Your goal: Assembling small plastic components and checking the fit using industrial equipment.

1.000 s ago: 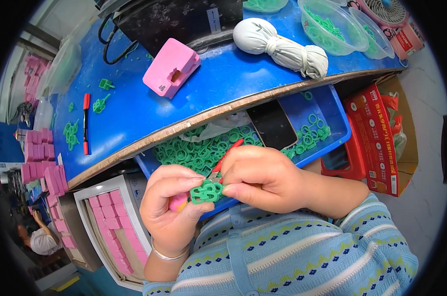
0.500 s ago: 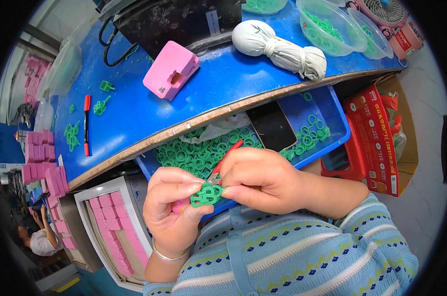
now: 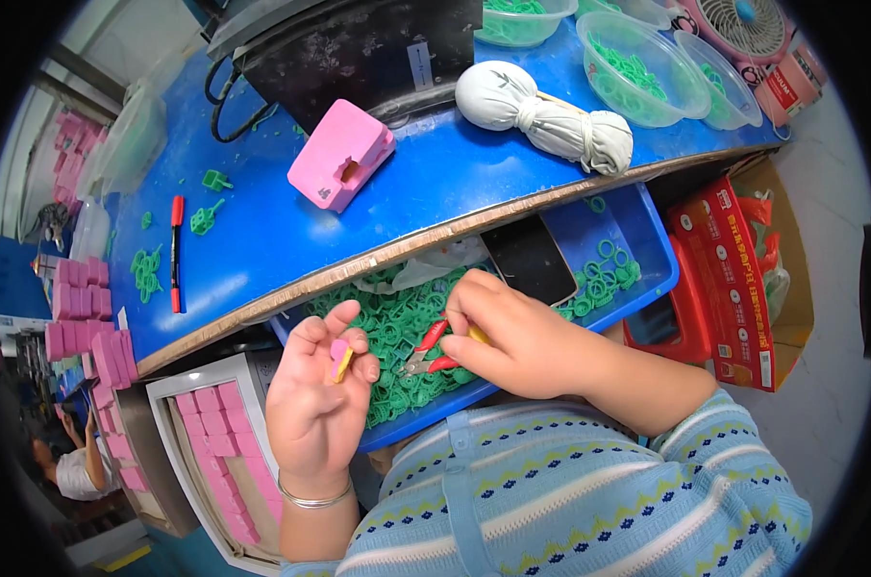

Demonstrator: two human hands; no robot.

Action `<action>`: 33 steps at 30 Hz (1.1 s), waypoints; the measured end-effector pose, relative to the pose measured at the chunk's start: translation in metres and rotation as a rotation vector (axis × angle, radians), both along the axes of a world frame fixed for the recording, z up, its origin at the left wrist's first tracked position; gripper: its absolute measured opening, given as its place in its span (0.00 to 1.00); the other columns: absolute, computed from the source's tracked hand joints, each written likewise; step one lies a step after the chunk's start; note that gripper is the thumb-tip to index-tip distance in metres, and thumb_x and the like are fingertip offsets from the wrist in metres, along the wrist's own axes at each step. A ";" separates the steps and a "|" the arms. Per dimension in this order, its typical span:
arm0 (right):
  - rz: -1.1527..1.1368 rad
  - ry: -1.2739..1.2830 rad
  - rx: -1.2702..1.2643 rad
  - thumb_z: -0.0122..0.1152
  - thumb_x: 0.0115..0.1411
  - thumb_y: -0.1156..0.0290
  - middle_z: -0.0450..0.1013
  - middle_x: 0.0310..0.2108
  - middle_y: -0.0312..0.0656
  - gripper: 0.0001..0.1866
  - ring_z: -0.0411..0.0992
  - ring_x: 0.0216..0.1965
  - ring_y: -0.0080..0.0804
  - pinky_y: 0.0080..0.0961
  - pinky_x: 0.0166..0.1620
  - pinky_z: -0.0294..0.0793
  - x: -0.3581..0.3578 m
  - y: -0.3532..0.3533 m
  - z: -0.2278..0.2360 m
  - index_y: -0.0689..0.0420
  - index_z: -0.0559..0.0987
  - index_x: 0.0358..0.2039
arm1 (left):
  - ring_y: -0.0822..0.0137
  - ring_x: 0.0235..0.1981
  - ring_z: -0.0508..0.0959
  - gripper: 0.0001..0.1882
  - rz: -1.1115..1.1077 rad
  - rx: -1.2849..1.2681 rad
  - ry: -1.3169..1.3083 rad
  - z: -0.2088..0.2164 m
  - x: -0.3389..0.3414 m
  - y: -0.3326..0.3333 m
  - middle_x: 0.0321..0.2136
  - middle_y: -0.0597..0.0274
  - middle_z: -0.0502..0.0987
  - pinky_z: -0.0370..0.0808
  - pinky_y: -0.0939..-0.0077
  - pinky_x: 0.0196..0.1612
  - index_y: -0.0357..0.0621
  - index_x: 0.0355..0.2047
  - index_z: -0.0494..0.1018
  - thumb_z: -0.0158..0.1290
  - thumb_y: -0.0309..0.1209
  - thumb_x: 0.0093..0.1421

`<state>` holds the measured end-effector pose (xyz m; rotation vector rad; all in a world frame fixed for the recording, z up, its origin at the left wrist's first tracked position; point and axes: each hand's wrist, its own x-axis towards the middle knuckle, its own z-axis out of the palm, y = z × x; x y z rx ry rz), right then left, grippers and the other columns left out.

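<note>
- Surface: glossy blue tabletop with a brown raw edge, beyond both hands.
- On it, ahead of the hands: a pink box-shaped block with a notch; ahead of the right hand, a white cloth bundle tied at two places, and farther on a clear plastic bowl of green pieces.
- Beyond the left hand, to its left: a red-capped black marker near small green pieces.
- Below the table edge, under and in front of the hands: a blue plastic tray with many small green rings; a black flat rectangular device lies over it, just beyond the right hand.
- Room: left of the left hand, a white-framed case with rows of pink blocks; right of the right hand, a red stool and a red-sided carton.
- Left hand: raised, palm up, fingers parted and loosely curled. Small pink-and-yellow piece at the fingers; cannot tell whether gripped or worn.
- Right hand: curled around red-handled metal pliers, tips pointing leftward above the rings.
</note>
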<state>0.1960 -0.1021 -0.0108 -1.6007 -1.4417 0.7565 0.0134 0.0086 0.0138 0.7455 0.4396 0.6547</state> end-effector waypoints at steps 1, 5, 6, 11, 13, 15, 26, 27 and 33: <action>0.003 -0.001 0.000 0.57 0.55 0.61 0.64 0.30 0.45 0.13 0.69 0.29 0.38 0.27 0.32 0.69 0.002 -0.001 -0.003 0.58 0.69 0.29 | 0.68 0.34 0.71 0.15 0.043 0.009 0.070 0.004 0.003 -0.004 0.48 0.51 0.66 0.70 0.81 0.36 0.36 0.45 0.62 0.48 0.24 0.57; 0.122 0.459 -0.058 0.59 0.55 0.65 0.63 0.32 0.40 0.13 0.65 0.29 0.24 0.21 0.34 0.67 0.003 -0.001 0.002 0.58 0.69 0.34 | 0.67 0.27 0.74 0.10 0.025 0.114 0.126 0.009 0.006 -0.012 0.39 0.49 0.71 0.72 0.80 0.29 0.32 0.43 0.64 0.43 0.20 0.61; 0.113 0.658 -0.128 0.59 0.56 0.66 0.64 0.32 0.37 0.12 0.64 0.29 0.20 0.19 0.34 0.67 0.002 -0.001 0.007 0.59 0.69 0.34 | 0.67 0.27 0.74 0.10 0.023 0.114 0.124 0.010 0.005 -0.012 0.39 0.49 0.71 0.72 0.80 0.29 0.32 0.43 0.64 0.43 0.20 0.61; 0.155 0.653 0.072 0.53 0.62 0.67 0.66 0.31 0.35 0.08 0.65 0.30 0.18 0.17 0.35 0.67 0.000 -0.001 0.018 0.58 0.69 0.34 | 0.78 0.15 0.66 0.14 -0.085 0.291 0.307 0.014 0.005 -0.018 0.27 0.56 0.73 0.62 0.88 0.18 0.30 0.48 0.66 0.45 0.25 0.63; 0.153 0.743 0.131 0.45 0.66 0.65 0.65 0.28 0.34 0.09 0.66 0.30 0.18 0.18 0.35 0.68 0.001 -0.003 0.022 0.58 0.68 0.35 | 0.80 0.15 0.62 0.15 -0.097 0.281 0.304 0.017 0.009 -0.021 0.25 0.59 0.72 0.59 0.89 0.19 0.31 0.49 0.66 0.46 0.25 0.62; 0.082 0.805 0.066 0.43 0.67 0.62 0.65 0.27 0.34 0.11 0.67 0.30 0.19 0.18 0.36 0.69 -0.004 -0.003 0.030 0.58 0.67 0.36 | 0.80 0.16 0.63 0.16 -0.119 0.286 0.272 0.015 0.008 -0.021 0.26 0.59 0.72 0.60 0.89 0.21 0.31 0.50 0.65 0.46 0.25 0.62; 0.013 0.960 -0.087 0.46 0.66 0.61 0.64 0.27 0.33 0.12 0.61 0.28 0.16 0.17 0.29 0.63 -0.009 0.004 0.024 0.58 0.66 0.40 | 0.79 0.31 0.70 0.13 -0.040 0.708 0.368 0.007 0.000 -0.022 0.32 0.58 0.72 0.68 0.88 0.30 0.34 0.43 0.63 0.51 0.20 0.58; 0.034 0.872 -0.040 0.47 0.65 0.62 0.64 0.28 0.33 0.12 0.61 0.29 0.16 0.17 0.30 0.63 -0.010 0.004 0.019 0.58 0.66 0.39 | 0.79 0.30 0.70 0.13 -0.112 0.823 0.385 0.007 -0.001 -0.018 0.32 0.58 0.72 0.67 0.89 0.30 0.35 0.41 0.62 0.53 0.19 0.57; 0.229 0.415 0.110 0.49 0.62 0.60 0.64 0.32 0.42 0.15 0.63 0.29 0.28 0.26 0.35 0.64 -0.004 0.001 0.013 0.60 0.67 0.39 | 0.81 0.27 0.69 0.16 -0.228 0.727 0.342 0.009 -0.002 -0.013 0.30 0.59 0.72 0.66 0.90 0.29 0.36 0.40 0.60 0.56 0.21 0.55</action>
